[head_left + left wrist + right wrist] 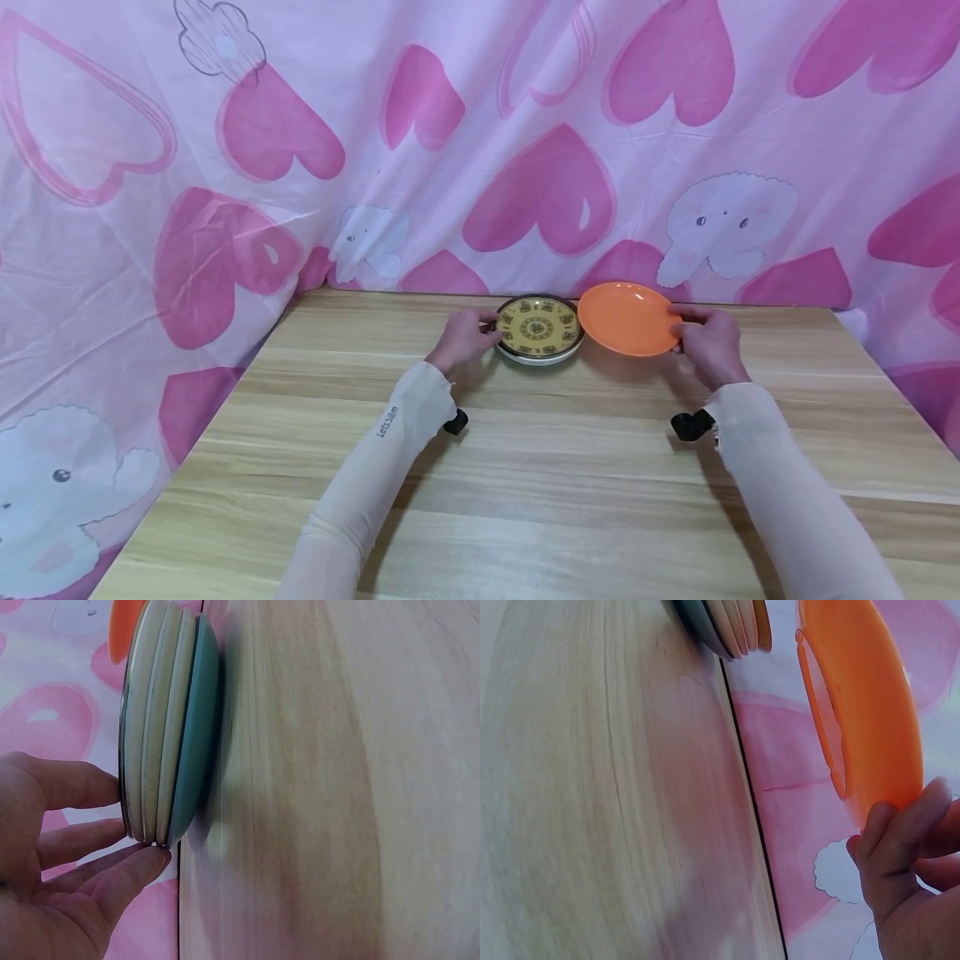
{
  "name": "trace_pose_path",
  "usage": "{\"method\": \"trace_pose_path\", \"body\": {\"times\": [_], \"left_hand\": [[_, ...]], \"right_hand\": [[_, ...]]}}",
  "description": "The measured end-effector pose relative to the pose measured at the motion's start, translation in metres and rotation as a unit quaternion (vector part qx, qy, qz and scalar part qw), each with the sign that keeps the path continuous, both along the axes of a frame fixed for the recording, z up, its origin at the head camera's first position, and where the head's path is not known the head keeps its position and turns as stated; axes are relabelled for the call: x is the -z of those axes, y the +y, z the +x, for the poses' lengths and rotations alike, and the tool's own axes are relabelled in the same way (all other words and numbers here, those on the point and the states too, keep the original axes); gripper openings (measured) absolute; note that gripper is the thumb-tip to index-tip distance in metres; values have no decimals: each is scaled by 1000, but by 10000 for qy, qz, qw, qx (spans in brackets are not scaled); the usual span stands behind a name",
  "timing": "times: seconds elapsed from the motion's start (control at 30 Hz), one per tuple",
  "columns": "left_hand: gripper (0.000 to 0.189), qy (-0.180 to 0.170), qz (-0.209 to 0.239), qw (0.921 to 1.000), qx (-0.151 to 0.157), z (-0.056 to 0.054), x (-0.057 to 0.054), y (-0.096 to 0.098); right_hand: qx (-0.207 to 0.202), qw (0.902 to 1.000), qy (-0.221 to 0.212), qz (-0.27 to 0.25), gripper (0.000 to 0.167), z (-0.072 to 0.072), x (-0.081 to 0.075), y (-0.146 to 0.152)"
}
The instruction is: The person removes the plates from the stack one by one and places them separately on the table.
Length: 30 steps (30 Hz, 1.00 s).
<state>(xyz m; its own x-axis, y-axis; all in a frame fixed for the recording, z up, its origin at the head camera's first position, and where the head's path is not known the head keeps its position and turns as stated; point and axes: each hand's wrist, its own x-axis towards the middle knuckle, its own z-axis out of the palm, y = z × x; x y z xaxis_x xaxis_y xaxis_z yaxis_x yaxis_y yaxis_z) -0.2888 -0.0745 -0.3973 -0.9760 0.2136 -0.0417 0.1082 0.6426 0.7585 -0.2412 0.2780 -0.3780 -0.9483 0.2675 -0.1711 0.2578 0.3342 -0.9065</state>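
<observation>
Table held the stack at twelve o'clock. The orange plate hung at the stack's three o'clock, its edge clamped in the fingers of the right hand, likely to keep it up. The left hand, fingers apart, touched the stack's nine o'clock side, maybe to steady it. One plate was orange; the stack had maybe four.

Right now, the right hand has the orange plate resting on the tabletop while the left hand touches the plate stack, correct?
Not quite: the right hand holds the orange plate up, clear of the tabletop, as the right wrist view shows; the left hand does touch the plate stack.
</observation>
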Motion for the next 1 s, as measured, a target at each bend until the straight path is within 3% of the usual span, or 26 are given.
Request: {"method": "trace_pose_path", "body": {"times": [0.67, 1.0], "left_hand": [[45, -8, -35, 10000, 43, 1, -2, 0], [45, -39, 5, 10000, 51, 2, -2, 0]], "right_hand": [[203, 9996, -213, 5, 52, 1, 5, 16], [8, 9993, -320, 203, 51, 4, 12, 22]]}}
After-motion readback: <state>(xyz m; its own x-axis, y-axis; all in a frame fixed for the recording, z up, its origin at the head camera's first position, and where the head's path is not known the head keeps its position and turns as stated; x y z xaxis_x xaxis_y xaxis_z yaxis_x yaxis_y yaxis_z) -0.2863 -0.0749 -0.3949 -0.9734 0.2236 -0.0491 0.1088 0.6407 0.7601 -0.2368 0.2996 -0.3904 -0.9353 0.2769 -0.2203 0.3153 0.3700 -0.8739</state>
